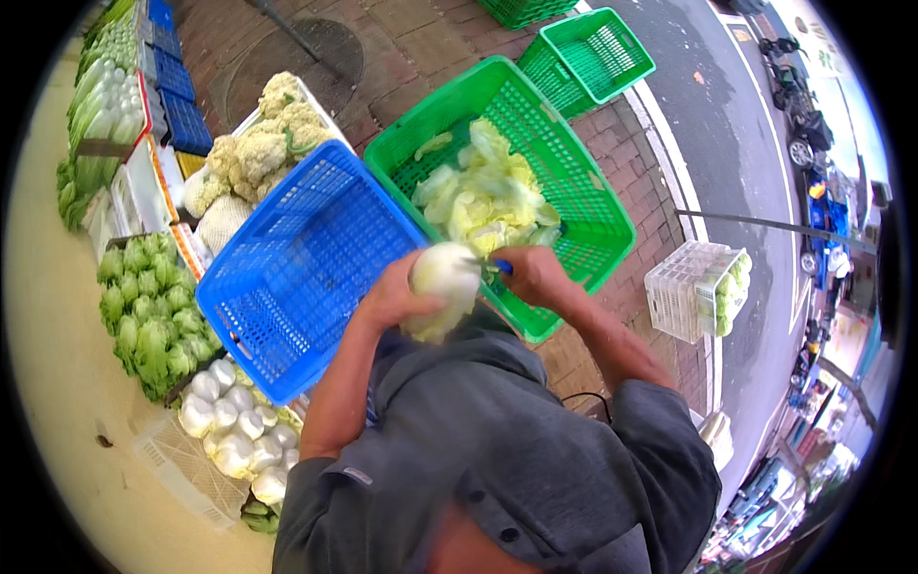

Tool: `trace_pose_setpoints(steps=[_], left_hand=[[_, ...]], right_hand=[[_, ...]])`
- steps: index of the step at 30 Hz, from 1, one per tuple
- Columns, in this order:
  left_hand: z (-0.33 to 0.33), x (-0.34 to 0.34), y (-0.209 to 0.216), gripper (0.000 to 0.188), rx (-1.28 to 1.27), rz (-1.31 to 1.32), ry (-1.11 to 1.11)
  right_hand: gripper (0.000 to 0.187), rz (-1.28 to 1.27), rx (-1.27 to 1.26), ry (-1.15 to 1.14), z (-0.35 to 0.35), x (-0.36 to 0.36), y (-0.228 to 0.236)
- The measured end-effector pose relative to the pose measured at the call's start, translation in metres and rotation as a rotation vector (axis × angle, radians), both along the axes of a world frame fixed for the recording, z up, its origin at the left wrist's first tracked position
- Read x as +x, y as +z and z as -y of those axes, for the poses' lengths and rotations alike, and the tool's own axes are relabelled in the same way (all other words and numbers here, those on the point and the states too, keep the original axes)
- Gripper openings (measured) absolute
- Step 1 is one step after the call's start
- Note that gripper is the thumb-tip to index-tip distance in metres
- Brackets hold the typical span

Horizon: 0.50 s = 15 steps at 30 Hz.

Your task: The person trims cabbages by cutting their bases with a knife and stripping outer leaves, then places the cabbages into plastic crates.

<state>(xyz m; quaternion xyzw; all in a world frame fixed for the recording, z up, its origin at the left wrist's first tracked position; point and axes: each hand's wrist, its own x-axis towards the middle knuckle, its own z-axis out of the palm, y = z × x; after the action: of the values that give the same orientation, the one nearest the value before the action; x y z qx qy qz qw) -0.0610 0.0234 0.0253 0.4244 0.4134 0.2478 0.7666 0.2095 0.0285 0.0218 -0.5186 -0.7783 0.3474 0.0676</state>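
My left hand [387, 297] grips a pale Chinese cabbage [444, 279] in front of my body, its white base end turned up. A knife [503, 266] with a blue handle is closed in my right hand [537, 275]; its blade meets the cabbage's right side, and the tip is hard to make out. Just beyond my hands stands a green plastic crate [581, 161] with loose yellow-green cabbage leaves [490, 196] inside. An empty blue crate [304, 260] leans beside it, left of my left hand.
Cauliflowers [256, 153] sit in a white box behind the blue crate. Green leafy heads [153, 311] and white-based cabbages [239, 421] are piled at left. Another green crate [598, 72] stands far ahead; a white crate [681, 295] with greens sits right, by the road.
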Motion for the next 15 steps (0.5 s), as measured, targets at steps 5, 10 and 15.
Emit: trace_pose_setpoints(steps=[5, 10, 15], left_hand=[[-0.009, 0.010, 0.003, 0.071, 0.129, -0.160, -0.058], [-0.012, 0.019, 0.006, 0.075, 0.106, -0.171, -0.065], [-0.013, 0.025, 0.003, 0.079, 0.084, -0.152, -0.085]], right_hand=[[0.016, 0.044, -0.012, 0.032, -0.001, -0.011, 0.013], [0.018, 0.134, -0.081, 0.026, -0.004, -0.005, 0.002], [0.019, 0.147, -0.092, -0.057, -0.002, 0.003, -0.008]])
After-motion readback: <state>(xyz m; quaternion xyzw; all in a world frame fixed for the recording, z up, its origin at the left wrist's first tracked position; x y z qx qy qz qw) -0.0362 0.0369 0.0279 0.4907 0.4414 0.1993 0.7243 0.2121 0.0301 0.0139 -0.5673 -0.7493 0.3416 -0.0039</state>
